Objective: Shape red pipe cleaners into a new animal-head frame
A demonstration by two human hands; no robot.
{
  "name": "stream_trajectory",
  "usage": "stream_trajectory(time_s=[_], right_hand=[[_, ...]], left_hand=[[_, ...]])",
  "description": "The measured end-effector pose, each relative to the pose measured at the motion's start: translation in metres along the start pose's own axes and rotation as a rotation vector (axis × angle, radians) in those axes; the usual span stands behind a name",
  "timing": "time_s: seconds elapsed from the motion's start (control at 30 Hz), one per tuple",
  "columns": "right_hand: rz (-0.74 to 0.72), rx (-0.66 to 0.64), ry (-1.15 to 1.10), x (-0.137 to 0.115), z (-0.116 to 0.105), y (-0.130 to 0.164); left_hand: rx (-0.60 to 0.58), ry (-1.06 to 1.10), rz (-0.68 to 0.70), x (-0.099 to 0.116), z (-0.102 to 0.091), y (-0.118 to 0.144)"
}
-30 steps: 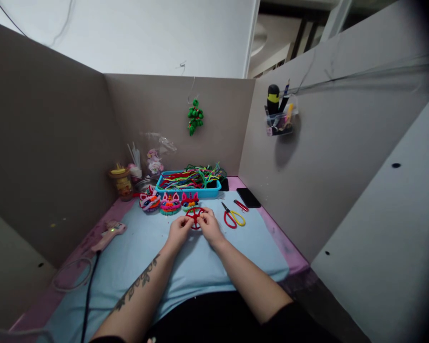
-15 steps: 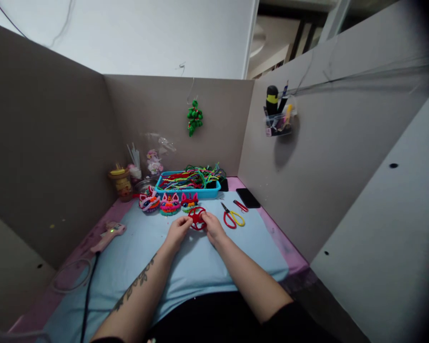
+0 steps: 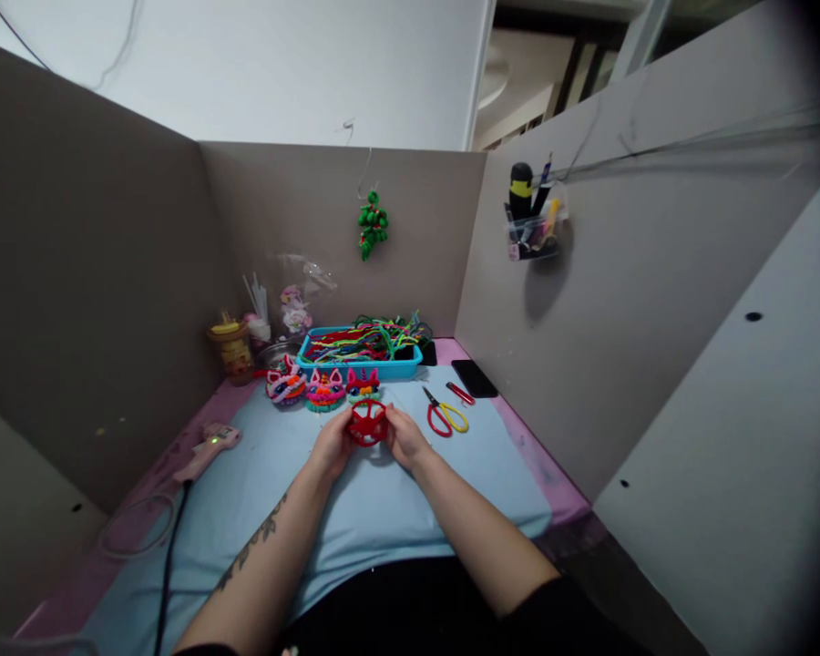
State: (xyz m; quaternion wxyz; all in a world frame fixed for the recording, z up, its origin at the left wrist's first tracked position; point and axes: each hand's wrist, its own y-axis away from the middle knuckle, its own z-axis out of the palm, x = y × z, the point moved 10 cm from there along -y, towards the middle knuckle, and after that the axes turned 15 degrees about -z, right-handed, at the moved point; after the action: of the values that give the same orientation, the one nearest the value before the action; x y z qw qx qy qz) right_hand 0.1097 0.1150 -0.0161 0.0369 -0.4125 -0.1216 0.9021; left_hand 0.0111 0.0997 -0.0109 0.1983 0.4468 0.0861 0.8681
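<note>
Both of my hands grip a red pipe-cleaner wheel (image 3: 367, 423), a ring with spokes, held upright just above the light blue mat (image 3: 280, 474). My left hand (image 3: 333, 446) pinches its left rim and my right hand (image 3: 402, 438) pinches its right rim. Just behind the wheel stand three finished colourful pipe-cleaner animal faces (image 3: 323, 387) in a row.
A blue tray (image 3: 359, 366) full of loose pipe cleaners sits at the back. Red and yellow scissors (image 3: 443, 415) and a black phone (image 3: 475, 377) lie to the right. A pink glue gun (image 3: 207, 448) with its cable lies left. Grey partition walls enclose the desk; a green ornament (image 3: 373, 225) hangs behind.
The red wheel has been lifted off the mat and tipped upright between my hands, which drew slightly toward me.
</note>
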Motion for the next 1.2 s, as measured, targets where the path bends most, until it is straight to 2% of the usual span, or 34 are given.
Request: stream_trajectory(time_s=[0.27, 0.5, 0.63, 0.93, 1.2], right_hand=[[0.008, -0.098, -0.030, -0.008, 0.014, 0.005], [0.046, -0.053, 0.055, -0.003, 0.004, 0.005], [0.049, -0.096, 0.104, -0.003, 0.008, 0.007], [0.028, -0.142, 0.234, -0.010, 0.011, 0.008], [0.061, -0.193, 0.259, -0.005, 0.016, 0.013]], left_hand=[[0.018, 0.032, -0.023, 0.000, 0.004, 0.007], [0.064, -0.079, 0.004, 0.002, -0.003, 0.007], [0.035, -0.178, 0.024, 0.004, 0.001, 0.009], [0.006, -0.215, -0.023, -0.002, 0.008, 0.008], [-0.020, -0.313, 0.022, 0.003, 0.015, 0.015]])
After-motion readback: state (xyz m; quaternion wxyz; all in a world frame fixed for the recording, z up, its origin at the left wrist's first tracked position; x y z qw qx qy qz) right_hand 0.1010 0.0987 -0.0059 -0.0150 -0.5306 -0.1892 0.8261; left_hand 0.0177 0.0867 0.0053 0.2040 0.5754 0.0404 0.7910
